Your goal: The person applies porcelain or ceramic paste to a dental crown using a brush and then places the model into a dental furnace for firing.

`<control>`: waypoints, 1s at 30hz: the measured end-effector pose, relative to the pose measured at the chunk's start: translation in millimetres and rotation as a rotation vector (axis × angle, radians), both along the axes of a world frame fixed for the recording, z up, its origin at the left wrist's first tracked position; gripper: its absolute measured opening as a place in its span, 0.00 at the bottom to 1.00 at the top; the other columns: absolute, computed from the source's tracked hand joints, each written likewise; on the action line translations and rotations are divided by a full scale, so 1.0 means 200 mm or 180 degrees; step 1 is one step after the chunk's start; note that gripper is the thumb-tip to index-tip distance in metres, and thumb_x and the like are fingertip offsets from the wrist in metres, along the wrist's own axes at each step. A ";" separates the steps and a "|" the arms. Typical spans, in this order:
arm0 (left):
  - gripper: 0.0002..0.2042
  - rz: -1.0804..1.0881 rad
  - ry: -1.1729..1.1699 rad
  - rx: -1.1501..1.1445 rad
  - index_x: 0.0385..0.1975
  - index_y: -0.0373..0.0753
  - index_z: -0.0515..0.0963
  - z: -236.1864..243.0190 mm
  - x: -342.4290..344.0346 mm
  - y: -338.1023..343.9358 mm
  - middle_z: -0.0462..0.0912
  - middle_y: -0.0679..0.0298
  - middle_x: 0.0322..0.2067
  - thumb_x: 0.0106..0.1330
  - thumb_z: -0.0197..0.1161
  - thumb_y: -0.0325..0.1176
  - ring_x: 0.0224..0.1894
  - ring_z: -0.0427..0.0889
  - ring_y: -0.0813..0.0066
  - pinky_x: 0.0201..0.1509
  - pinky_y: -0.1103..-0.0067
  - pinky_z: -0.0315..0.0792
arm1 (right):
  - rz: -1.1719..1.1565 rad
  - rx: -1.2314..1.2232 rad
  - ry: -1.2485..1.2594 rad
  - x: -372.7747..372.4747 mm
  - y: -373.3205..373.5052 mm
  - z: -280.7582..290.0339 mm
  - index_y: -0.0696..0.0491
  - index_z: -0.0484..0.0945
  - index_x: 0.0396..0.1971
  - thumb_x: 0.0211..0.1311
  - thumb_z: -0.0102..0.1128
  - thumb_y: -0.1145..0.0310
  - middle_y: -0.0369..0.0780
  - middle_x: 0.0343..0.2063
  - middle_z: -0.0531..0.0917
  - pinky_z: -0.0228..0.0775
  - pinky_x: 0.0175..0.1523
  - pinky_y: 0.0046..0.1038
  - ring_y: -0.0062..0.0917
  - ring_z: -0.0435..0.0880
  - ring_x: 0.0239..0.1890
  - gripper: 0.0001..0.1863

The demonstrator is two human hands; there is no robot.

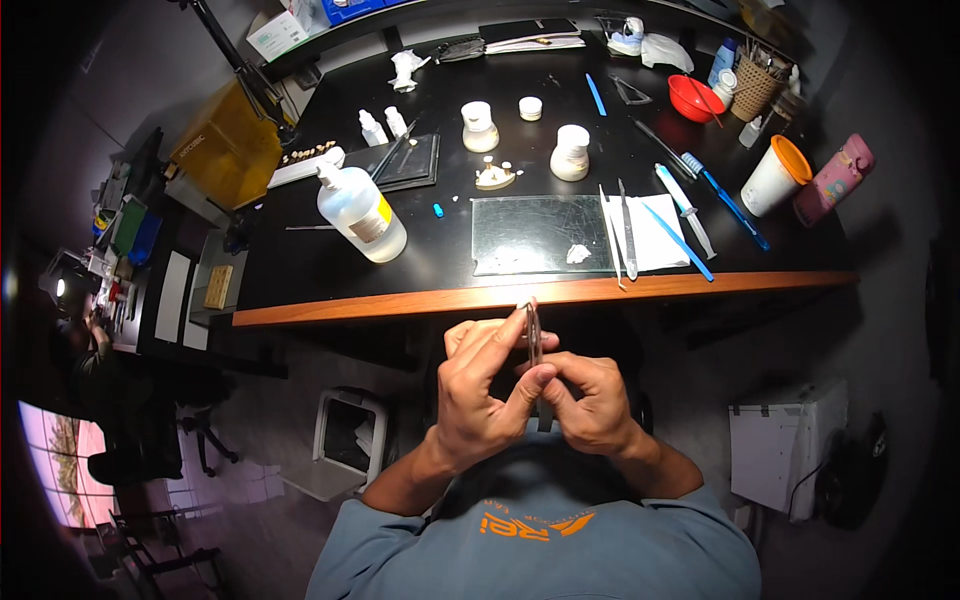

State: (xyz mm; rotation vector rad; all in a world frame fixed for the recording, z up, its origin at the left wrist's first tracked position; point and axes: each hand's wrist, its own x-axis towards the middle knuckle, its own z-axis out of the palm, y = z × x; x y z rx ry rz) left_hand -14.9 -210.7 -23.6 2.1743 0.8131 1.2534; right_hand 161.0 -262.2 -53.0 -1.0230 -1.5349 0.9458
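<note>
Just off the table's front edge, both my hands are raised close together around a slim metal tool [535, 335] with two narrow arms, perhaps a small caliper; its exact kind is not plain. My left hand [475, 380] is closed on it, forefinger stretched up to its tip and thumb lower down. A small pale spot shows at that fingertip, too small to tell what it is. From the other side my right hand [590, 395] pinches the tool's lower part between thumb and fingers. Beyond them lies a glass slab [540, 240] bearing a whitish lump [577, 254].
Right of the slab, a white pad [655, 235] carries slim instruments, near a blue toothbrush [725, 200]. A pump bottle [362, 215] stands left. Behind are a dental model [494, 176], jars [570, 155], a red bowl [695, 98] and an orange-lidded cup [776, 175]. Another person works far left.
</note>
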 end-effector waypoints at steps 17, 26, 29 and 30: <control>0.32 0.1507 -0.0155 0.0462 0.59 0.30 0.80 0.13 -0.37 0.79 0.91 0.51 0.46 0.53 0.85 0.30 0.47 0.92 0.65 0.55 0.70 0.83 | -0.1726 0.0597 0.0496 0.72 0.10 0.01 0.63 0.82 0.44 0.84 0.54 0.66 0.38 0.28 0.86 0.70 0.41 0.20 0.15 0.79 0.31 0.14; 0.33 0.0975 -0.0291 0.0842 0.56 0.27 0.80 0.49 -0.05 1.34 0.90 0.52 0.46 0.54 0.86 0.40 0.47 0.91 0.68 0.53 0.71 0.86 | -0.2079 0.0803 0.0300 0.85 0.22 -0.01 0.61 0.83 0.46 0.84 0.54 0.65 0.35 0.26 0.84 0.65 0.38 0.18 0.12 0.76 0.29 0.14; 0.29 0.1228 0.0441 0.1199 0.55 0.29 0.81 0.48 0.11 1.63 0.90 0.57 0.46 0.57 0.84 0.37 0.48 0.89 0.73 0.56 0.73 0.83 | -0.2221 0.0840 0.0453 0.82 0.25 -0.02 0.60 0.84 0.45 0.83 0.55 0.65 0.34 0.25 0.84 0.61 0.35 0.16 0.10 0.73 0.27 0.14; 0.33 0.1263 0.0407 0.0803 0.55 0.29 0.81 0.44 0.15 1.72 0.90 0.53 0.47 0.53 0.85 0.41 0.50 0.90 0.67 0.57 0.70 0.83 | -0.2242 0.0854 0.0477 0.81 0.26 -0.03 0.60 0.84 0.45 0.83 0.55 0.65 0.33 0.25 0.84 0.59 0.33 0.15 0.08 0.71 0.25 0.14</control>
